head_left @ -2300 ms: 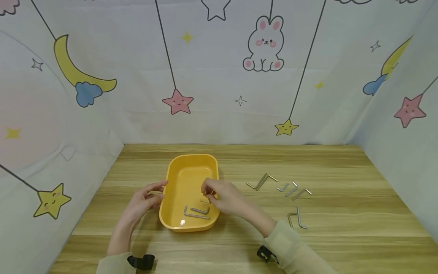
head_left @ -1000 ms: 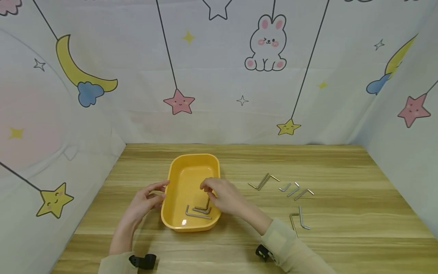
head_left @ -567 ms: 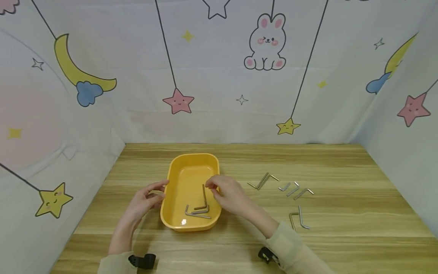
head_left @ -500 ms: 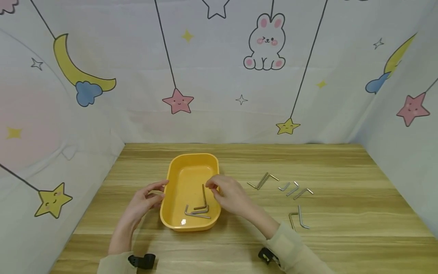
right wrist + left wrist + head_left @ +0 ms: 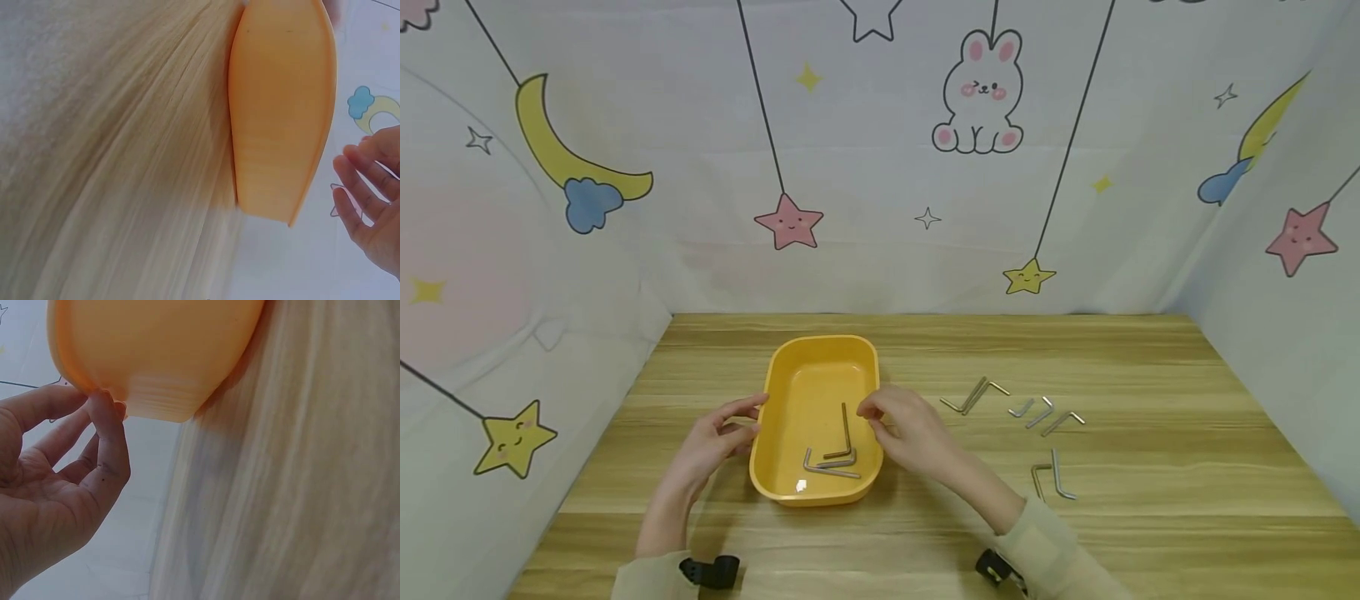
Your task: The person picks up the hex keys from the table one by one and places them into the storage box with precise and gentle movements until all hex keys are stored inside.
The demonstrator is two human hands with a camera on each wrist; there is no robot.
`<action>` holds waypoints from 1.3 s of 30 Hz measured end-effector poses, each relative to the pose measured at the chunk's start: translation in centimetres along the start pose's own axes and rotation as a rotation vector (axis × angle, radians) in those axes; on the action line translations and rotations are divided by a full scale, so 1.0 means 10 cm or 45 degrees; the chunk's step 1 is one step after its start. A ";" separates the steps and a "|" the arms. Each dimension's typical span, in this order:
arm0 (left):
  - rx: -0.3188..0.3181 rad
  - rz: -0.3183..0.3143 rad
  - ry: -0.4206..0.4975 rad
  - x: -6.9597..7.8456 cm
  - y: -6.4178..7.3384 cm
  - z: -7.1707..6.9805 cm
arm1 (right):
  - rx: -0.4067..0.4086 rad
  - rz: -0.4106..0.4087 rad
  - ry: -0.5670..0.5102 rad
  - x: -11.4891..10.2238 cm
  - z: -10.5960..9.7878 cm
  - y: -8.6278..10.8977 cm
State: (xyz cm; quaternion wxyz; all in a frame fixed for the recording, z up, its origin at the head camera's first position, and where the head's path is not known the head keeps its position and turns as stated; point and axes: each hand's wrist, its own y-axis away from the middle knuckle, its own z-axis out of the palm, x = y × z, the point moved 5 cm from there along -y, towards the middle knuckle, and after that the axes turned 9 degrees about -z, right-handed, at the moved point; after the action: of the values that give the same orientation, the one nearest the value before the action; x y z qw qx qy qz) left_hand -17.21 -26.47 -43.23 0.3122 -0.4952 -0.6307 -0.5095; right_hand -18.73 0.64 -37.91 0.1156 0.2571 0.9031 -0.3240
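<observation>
A yellow plastic tray [image 5: 812, 396] stands on the wooden table, left of centre in the head view. My left hand [image 5: 709, 446] holds its left rim, fingertips and thumb at the edge; the left wrist view shows those fingers [image 5: 109, 428] right at the rim. A bronze hex key [image 5: 847, 435] lies in the tray near two silver ones, the longer silver hex key [image 5: 837, 473] nearest the front. Over the tray's right rim is my right hand [image 5: 913, 425], its fingers loosely bent with nothing between them. In the right wrist view that hand [image 5: 375, 200] is apart from the tray's wall.
Right of the tray, several more hex keys lie on the table: a bronze group [image 5: 975, 397], small silver ones [image 5: 1040, 413], and a silver key [image 5: 1058, 477] beside a bronze key [image 5: 1038, 481] nearer the front. A patterned cloth [image 5: 865, 275] hangs behind the table.
My right hand let go of the bronze hex key, which dropped beside the silver ones in the tray. That hand then drew back rightward to the rim. My left hand stayed put.
</observation>
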 end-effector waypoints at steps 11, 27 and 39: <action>0.004 -0.009 -0.005 0.01 0.01 0.00 | -0.028 0.014 0.051 0.00 -0.08 0.16; 0.002 -0.010 0.000 0.01 0.00 0.00 | -0.075 0.021 0.077 0.06 -0.15 0.43; -0.004 0.001 0.015 0.02 0.00 0.00 | -0.090 0.072 0.065 0.14 -0.19 0.61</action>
State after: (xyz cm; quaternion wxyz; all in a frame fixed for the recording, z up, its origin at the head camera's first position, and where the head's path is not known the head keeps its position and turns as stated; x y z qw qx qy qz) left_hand -17.21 -26.39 -43.08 0.3152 -0.4929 -0.6279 -0.5133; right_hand -16.73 6.37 -40.19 0.1105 0.2864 0.9090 -0.2818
